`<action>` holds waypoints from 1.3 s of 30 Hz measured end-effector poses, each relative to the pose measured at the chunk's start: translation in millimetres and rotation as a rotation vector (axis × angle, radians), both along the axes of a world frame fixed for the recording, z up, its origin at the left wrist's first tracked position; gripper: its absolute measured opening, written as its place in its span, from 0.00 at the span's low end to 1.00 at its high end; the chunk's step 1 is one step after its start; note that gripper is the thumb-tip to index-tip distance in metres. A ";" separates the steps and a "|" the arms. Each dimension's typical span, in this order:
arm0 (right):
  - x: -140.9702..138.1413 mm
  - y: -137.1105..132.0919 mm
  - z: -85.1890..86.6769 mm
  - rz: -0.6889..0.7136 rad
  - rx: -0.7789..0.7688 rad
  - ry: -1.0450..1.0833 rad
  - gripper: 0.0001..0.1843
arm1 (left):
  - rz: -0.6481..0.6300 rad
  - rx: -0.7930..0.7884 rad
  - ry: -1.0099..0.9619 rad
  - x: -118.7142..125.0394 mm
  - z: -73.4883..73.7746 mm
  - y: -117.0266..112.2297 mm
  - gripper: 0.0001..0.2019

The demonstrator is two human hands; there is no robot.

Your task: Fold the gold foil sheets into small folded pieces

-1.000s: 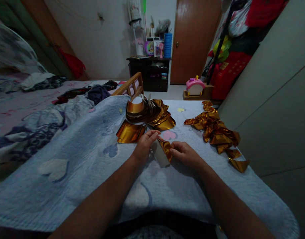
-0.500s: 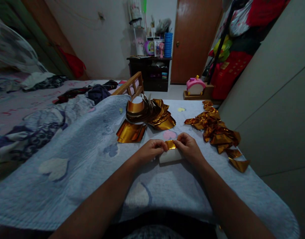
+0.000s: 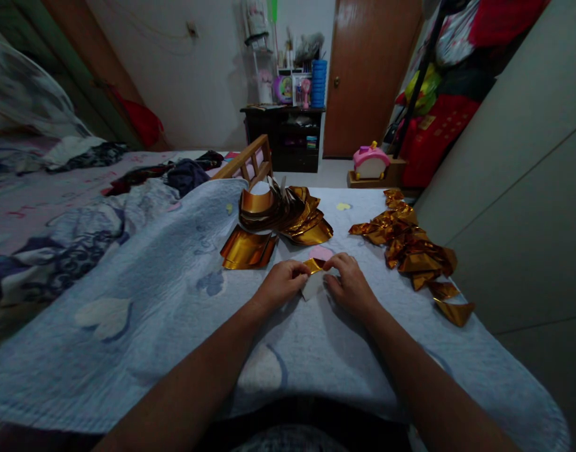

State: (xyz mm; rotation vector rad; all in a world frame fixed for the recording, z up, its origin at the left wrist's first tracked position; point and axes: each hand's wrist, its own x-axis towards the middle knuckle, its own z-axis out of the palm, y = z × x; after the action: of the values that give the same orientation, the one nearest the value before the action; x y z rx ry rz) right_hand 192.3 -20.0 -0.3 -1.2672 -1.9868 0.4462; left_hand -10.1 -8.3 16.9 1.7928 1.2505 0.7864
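My left hand (image 3: 282, 282) and my right hand (image 3: 348, 282) meet over a small piece of paper (image 3: 313, 276), gold on one side and white on the other. Both hands pinch it, fingers curled on its edges, and press it down on the light blue blanket (image 3: 151, 314). Just beyond my hands lies a stack of flat gold sheets (image 3: 246, 248) and a heap of curled gold sheets (image 3: 288, 213). To the right, a trail of folded, crumpled gold pieces (image 3: 410, 248) runs along the blanket.
A wooden bed rail (image 3: 245, 164) stands behind the gold heap. Clothes and bedding cover the bed at left. A grey cabinet wall (image 3: 518, 207) rises close at right. Farther off are a dark shelf unit (image 3: 288, 135), a brown door (image 3: 368, 75) and a pink toy (image 3: 369, 162).
The paper has been folded smaller: a second ago it lay slanted between my hands, then both hands pinched its top edge, and now they have closed in on it, slightly left.
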 end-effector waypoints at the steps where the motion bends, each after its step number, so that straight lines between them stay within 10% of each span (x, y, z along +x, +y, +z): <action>1: -1.2 -2.2 0.2 0.024 -0.001 -0.020 0.07 | 0.006 0.004 0.001 -0.1 0.9 0.2 0.09; 9: -14.0 -14.2 1.5 0.114 -0.005 -0.193 0.21 | 0.057 -0.175 -0.310 0.6 -1.6 4.0 0.11; 14: -13.7 -13.9 3.8 0.120 0.037 -0.187 0.13 | 0.070 -0.314 -0.412 2.8 2.6 0.8 0.11; 26: -11.2 -9.5 -0.5 0.268 -0.023 -0.146 0.06 | 0.007 0.159 0.265 -1.7 0.3 -2.2 0.05; 39: -16.5 -1.7 -11.8 0.029 -0.074 -0.211 0.05 | -0.076 0.105 0.258 -1.3 -0.6 0.6 0.08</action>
State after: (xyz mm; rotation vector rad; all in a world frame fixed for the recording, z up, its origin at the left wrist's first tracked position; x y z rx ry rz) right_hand 175.8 -21.7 -12.1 -1.3813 -2.1837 0.4174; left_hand -11.4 -7.7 16.3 2.0658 1.3151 0.6011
